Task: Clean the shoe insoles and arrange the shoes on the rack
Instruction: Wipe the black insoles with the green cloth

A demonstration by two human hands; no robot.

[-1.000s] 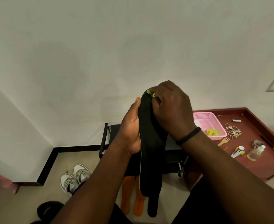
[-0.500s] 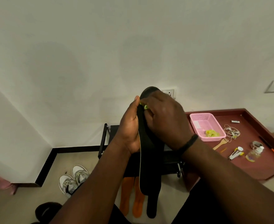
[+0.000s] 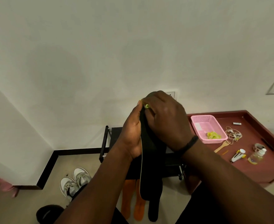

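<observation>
My left hand (image 3: 132, 135) grips a long black insole (image 3: 150, 167) by its edge and holds it upright in front of me. My right hand (image 3: 165, 122) presses a small yellow-green cloth (image 3: 147, 106) against the insole's top end, covering its tip. On the floor below lie two orange insoles (image 3: 133, 201) and another black insole (image 3: 154, 207). A pair of white and grey sneakers (image 3: 74, 181) stands on the floor to the left. The black shoe rack (image 3: 107, 143) stands against the wall, mostly hidden by my arms.
A dark red table (image 3: 262, 165) at the right carries a pink basket (image 3: 204, 125) with a yellow-green cloth, a wooden fork, earphones, a small bottle and other small items. A black round object (image 3: 47, 212) sits at the bottom left. White walls meet in a corner on the left.
My right hand with the cloth slid down the insole from its top end, then back up over the tip. The left hand kept its grip.
</observation>
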